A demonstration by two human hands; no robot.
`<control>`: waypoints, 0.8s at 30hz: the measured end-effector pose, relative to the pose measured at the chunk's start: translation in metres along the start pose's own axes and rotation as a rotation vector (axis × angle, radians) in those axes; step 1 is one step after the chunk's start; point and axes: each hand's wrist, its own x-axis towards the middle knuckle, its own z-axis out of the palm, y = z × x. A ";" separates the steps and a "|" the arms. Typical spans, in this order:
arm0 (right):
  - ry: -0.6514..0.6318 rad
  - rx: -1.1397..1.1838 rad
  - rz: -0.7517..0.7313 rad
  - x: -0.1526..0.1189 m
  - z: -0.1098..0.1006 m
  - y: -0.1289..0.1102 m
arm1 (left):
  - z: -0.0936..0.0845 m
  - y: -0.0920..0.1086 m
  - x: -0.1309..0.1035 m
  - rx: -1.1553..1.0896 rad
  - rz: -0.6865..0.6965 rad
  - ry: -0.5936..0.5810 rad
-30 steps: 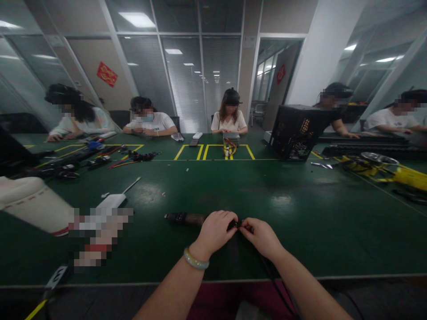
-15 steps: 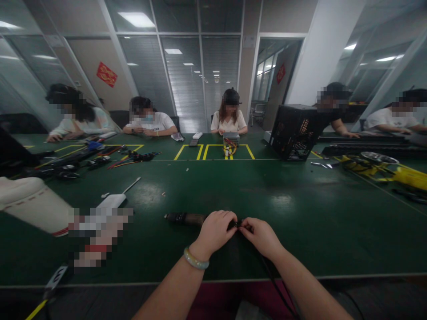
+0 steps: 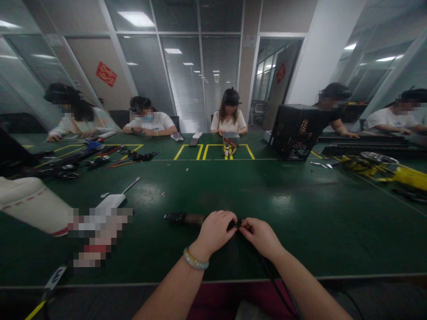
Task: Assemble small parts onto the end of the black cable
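A dark cylindrical tool [image 3: 191, 219] lies on the green table [image 3: 160, 262], its narrow tip pointing left. My left hand [image 3: 218, 229] is wrapped over its right end, thumb and fingers pressed together. Just to the right, my right hand [image 3: 258, 233] pinches something small and dark at that same end; fingers hide its shape. A black cable [image 3: 275, 284] hangs from beneath my right hand over the table's front edge. The fingertips of both hands nearly touch.
At the left stand a cream-coloured container [image 3: 33, 204] and a white device [image 3: 111, 202]. Farther back are tangled cables [image 3: 136, 155], a black computer case [image 3: 293, 131] and yellow parts [image 3: 410, 177]. Several people sit across the table.
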 end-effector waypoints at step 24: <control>-0.012 0.015 -0.007 0.000 0.000 0.001 | -0.002 0.000 0.001 0.008 0.045 -0.029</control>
